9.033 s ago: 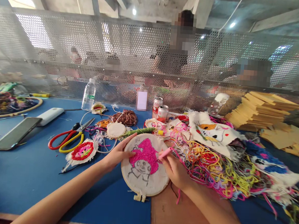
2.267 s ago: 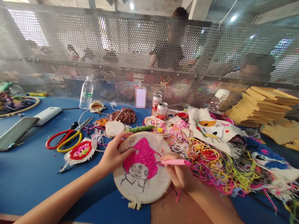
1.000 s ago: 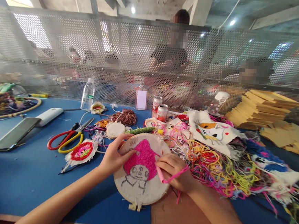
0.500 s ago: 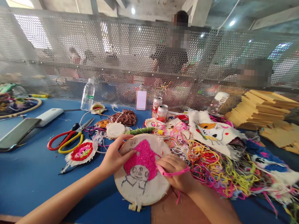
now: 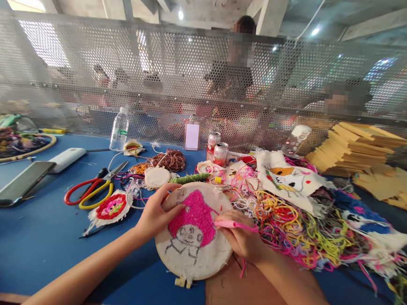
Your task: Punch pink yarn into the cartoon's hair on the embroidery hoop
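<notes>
In front of me is a round embroidery hoop (image 5: pixel 212 266) with white cloth stretched in it. The cloth carries a drawn character whose hood is filled with magenta loops; the face is only outlined. My left hand (image 5: pixel 160 210) grips the hoop's upper left edge, thumb on the cloth. A pink punch needle (image 5: pixel 236 226) is pinched in my right hand (image 5: pixel 241 235), its front end at the right edge of the magenta patch. The needle's tip is hidden by my fingers. Pink yarn (image 5: pixel 242 268) hangs below that hand.
Scissors (image 5: pixel 97 188) and a small red embroidered piece (image 5: pixel 113 206) lie left of the hoop, near a phone (image 5: pixel 21 183). Tangled yarn (image 5: pixel 289 229) heaps at the right. Behind stand a bottle (image 5: pixel 120 129), cans (image 5: pixel 220 154), yellow stacked pieces (image 5: pixel 352 147) and a perforated metal screen (image 5: pixel 182 66).
My right hand has shifted slightly, and the punch needle now lies at a flatter angle. The left hand and the hoop stay in place.
</notes>
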The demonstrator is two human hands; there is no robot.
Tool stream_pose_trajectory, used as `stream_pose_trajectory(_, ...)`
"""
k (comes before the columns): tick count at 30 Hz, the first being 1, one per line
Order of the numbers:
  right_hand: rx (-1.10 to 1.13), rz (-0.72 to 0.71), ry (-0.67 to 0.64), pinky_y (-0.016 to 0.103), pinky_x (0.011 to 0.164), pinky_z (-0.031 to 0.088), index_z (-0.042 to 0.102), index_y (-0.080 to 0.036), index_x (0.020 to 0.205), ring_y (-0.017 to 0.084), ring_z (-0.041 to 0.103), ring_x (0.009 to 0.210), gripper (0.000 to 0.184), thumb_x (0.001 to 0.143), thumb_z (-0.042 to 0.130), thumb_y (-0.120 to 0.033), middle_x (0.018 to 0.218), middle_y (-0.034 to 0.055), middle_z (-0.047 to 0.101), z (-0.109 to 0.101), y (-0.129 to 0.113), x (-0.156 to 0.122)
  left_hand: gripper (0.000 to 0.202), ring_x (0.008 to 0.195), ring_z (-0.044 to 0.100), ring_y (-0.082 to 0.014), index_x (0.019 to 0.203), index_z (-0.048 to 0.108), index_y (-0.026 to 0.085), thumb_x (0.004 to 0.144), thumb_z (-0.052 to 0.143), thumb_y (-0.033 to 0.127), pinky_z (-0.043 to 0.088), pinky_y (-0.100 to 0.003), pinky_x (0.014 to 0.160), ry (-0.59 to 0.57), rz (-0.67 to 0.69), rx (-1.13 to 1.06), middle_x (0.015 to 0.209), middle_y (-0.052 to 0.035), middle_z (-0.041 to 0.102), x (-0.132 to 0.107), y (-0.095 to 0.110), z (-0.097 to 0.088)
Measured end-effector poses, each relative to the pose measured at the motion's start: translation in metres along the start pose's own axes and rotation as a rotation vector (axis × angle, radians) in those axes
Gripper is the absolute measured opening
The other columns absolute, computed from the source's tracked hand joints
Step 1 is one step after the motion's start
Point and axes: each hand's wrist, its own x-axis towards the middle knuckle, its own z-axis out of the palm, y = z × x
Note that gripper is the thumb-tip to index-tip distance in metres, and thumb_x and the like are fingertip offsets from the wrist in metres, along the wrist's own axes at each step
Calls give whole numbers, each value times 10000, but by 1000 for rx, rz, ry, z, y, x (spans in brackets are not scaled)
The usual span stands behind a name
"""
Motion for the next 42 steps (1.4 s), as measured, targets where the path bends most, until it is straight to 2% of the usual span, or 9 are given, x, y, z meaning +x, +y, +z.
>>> stream_pose_trajectory(6, 27, 12, 18, 346, 799, 515, 514, -190, 988, 160, 628, 831, 123, 891, 456, -141, 888, 47, 658, -2, -1, 1, 336, 758, 608, -154, 1059, 506, 211, 755, 621, 294, 494, -265, 676, 0, -1, 26, 949, -22, 637, 0, 2, -1)
stream_pose_trajectory(22, 63, 56, 34, 365, 810, 519, 488, -203, 1017, 165, 637, 844, 138, 936, 378, -221, 903, 53, 654, 6, 7, -7, 318, 744, 605, -162, 1045, 509, 208, 756, 612, 289, 495, -271, 656, 2, 1, 36, 853, -14, 633, 0, 2, -1)
stream_pose_trajectory(42, 68, 75, 56, 373, 793, 524, 501, -198, 1028, 183, 628, 870, 185, 935, 342, -210, 903, 66, 652, 8, 8, -11, 317, 782, 605, -166, 1054, 505, 216, 758, 607, 267, 504, -305, 720, 4, 22, 42, 942, -31, 623, 0, 0, 0)
